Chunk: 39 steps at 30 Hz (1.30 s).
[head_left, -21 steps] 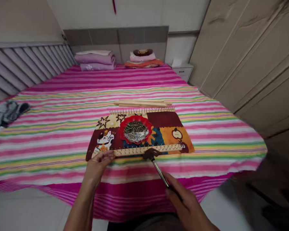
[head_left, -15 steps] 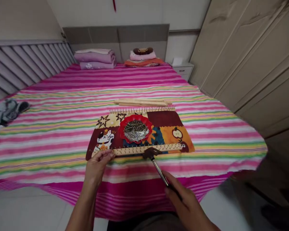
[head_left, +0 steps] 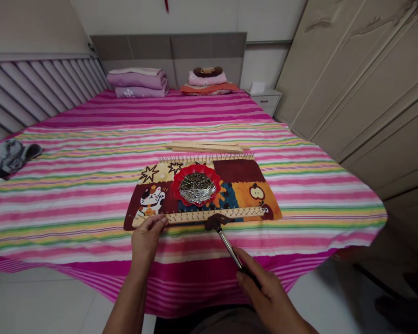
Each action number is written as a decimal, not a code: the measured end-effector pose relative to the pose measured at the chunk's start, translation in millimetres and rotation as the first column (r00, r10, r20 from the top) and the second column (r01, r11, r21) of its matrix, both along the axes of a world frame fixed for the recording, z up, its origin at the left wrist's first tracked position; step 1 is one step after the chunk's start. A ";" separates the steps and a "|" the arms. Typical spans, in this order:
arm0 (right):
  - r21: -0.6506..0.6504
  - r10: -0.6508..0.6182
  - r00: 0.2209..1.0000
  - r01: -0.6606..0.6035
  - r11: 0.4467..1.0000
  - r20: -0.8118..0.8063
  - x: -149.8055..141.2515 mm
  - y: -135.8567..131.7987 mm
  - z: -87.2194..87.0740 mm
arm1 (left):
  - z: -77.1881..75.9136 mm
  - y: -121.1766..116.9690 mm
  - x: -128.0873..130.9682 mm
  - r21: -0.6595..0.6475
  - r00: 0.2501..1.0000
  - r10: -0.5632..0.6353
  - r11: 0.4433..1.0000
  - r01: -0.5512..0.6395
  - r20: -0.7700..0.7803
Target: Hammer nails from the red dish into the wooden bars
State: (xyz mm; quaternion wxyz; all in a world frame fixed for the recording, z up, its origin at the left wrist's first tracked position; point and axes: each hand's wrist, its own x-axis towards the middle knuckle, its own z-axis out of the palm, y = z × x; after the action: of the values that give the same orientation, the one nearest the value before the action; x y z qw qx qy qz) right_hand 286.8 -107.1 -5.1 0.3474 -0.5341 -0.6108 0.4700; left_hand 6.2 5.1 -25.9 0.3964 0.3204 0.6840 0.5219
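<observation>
Striped bedspread (head_left: 90,204) all over this bed, bright pink hanging down at the near edge. Closest in, the right hand (head_left: 269,290) is wrapped around the dark grip of a hammer (head_left: 228,244), its dark head right at the front edge of a wooden strip (head_left: 191,217) with nails along it. Left hand (head_left: 146,236) is well apart from the right, thumb and fingers closed on that strip near its left end; too small to tell if a nail's pinched in there too. Strip lies along the near side of a patchwork-print mat (head_left: 236,171). Mid-mat sits a red scalloped bowl (head_left: 176,188) full of loose nails (head_left: 197,189). Past that, another nailed strip (head_left: 207,158) bristles along the far side, then some stacked wood strips (head_left: 205,147), and way back, folded purple bedding (head_left: 137,83) by the headboard (head_left: 139,48).
</observation>
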 end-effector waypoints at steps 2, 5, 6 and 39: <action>0.006 0.001 1.000 -0.001 1.000 -0.010 -0.3 0.5 1.7 | 2.1 -0.2 1.2 -0.025 0.996 -0.007 1.000 0.004 -0.092; 0.012 0.006 1.000 -0.006 1.000 -0.021 -0.9 1.3 4.4 | 7.8 -0.8 0.8 -0.059 0.978 -0.019 0.998 0.007 -0.208; 0.011 0.007 1.000 -0.006 1.000 -0.019 -1.0 1.4 4.8 | 9.4 -0.9 0.3 -0.068 0.969 -0.025 0.998 0.009 -0.247; 0.218 0.280 0.959 -0.283 0.934 0.047 -75.9 55.1 48.0 | -13.0 -6.7 11.2 0.129 0.751 -0.084 0.967 0.221 -0.655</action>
State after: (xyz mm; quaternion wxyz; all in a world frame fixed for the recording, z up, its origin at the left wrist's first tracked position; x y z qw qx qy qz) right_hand 211.0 -52.0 42.9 0.3293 -0.4025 -0.7324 0.4394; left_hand 17.4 -1.6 -38.9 0.1446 0.5728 0.6943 0.4110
